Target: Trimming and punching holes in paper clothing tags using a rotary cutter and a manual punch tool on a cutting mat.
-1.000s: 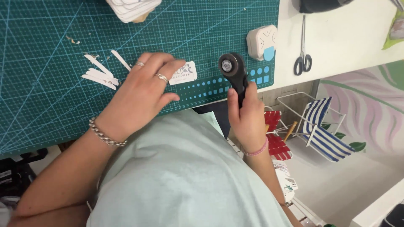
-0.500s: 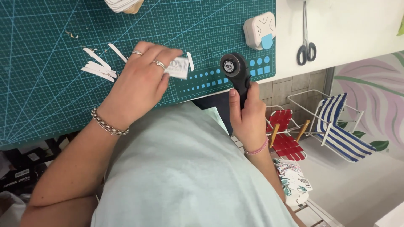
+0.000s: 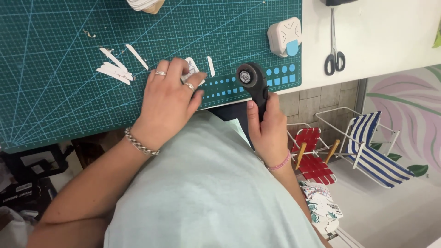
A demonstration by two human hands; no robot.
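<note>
On the green cutting mat (image 3: 55, 92), near its lower edge, my left hand (image 3: 167, 98) lay palm down with the fingers loosely curled, pressing a small white paper piece (image 3: 192, 70) flat against the mat. Only the paper's upper corner showed past my fingertips; the rest was hidden under the hand, so its full shape could not be told. Two rings and a chain bracelet (image 3: 139, 143) were on that hand and wrist.

My right hand (image 3: 268, 128) was closed around the black handle of a rotary cutter (image 3: 251, 80), thumb along the handle. The cutter's round head rested at the mat's lower edge, just right of the paper and apart from it.

A narrow white strip (image 3: 210, 66) lay between the paper and the cutter. More white strips (image 3: 115, 69) lay in a loose cluster to the left of my left hand. A white corner punch with a blue tab (image 3: 284, 36) stood near the mat's right edge. Scissors (image 3: 334, 43) lay on the white table (image 3: 390, 36) beyond the mat. Below the table edge stood two small folding chairs, one red (image 3: 312, 158) and one blue-striped (image 3: 374, 149).
</note>
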